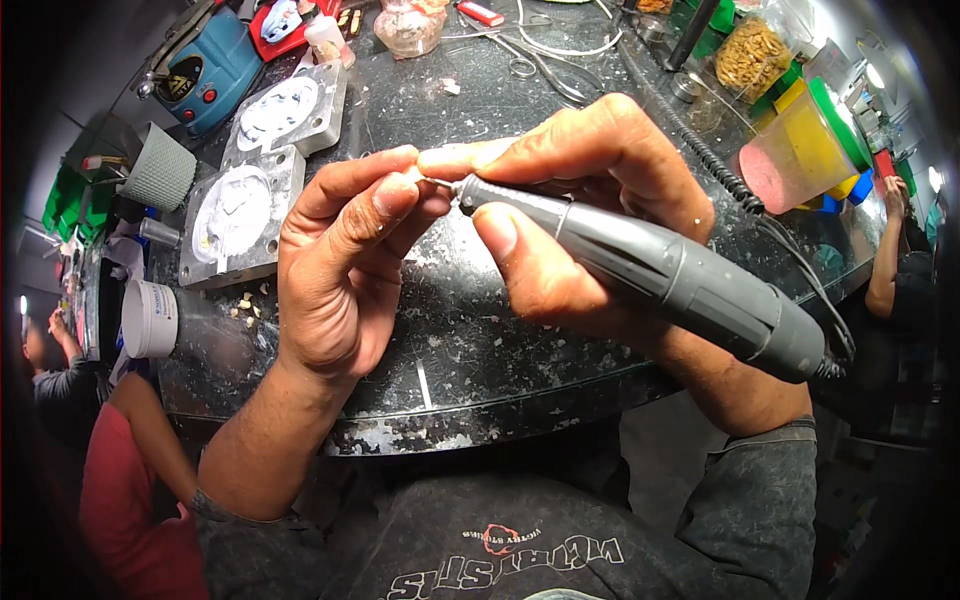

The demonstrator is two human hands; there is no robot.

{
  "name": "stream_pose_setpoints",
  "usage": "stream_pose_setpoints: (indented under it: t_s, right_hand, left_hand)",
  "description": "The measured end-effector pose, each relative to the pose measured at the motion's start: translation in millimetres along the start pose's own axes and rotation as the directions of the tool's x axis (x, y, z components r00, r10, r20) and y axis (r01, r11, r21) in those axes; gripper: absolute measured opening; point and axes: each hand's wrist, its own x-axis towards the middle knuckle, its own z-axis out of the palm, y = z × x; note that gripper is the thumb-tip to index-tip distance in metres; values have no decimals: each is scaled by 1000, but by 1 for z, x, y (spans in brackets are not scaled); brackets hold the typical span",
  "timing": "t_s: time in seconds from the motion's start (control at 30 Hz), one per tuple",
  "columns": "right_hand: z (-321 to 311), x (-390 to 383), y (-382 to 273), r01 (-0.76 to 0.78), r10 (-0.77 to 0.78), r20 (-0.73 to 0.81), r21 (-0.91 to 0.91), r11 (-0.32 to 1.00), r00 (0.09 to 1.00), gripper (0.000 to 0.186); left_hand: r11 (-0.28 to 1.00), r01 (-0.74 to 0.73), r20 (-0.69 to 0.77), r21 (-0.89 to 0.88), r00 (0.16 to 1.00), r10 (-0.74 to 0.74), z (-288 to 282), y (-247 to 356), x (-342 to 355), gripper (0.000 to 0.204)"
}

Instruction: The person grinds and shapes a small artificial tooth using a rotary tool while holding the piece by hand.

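Note:
In my right hand (570, 200) lies a thick grey rotary handpiece (650, 255), gripped near its front end and slanting down to the right. Its thin metal bur (440, 183) points left, toward the fingertips of my left hand (345, 250). Those fingers are pinched on a small pale piece (414, 174), mostly covered by thumb and finger. The bur's tip is at or very near this piece; contact cannot be made out. My right index fingertip meets the left fingertips. Left of my hands are two metal flask halves (243, 268) filled with white plaster (235, 212).
Several small cream pieces lie by a white tub (150, 318) on the scuffed black table (470, 370). A blue machine (205, 75) stands far left; scissors-like forceps (545, 68) lie behind. A coiled cord (735, 190) runs past a green-lidded container (795, 150). Other people are at both sides.

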Motion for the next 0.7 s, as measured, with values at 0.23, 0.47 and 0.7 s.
stream_pose_setpoints:
  t_s: [0.23,0.47,0.7]
  right_hand:
    - [1,0,2,14,-15,-3,-19,1000,1000,25]
    - [2,0,3,27,-28,-14,-49,998,1000,24]
    - [3,0,4,50,-51,-20,-50,997,999,23]
  left_hand:
    - [999,22,-4,-50,1000,-22,0,-1,-1,21]
    - [997,31,-30,-70,999,-33,0,-1,-2,21]
    - [993,50,-47,-107,997,-55,2,-1,-4,22]
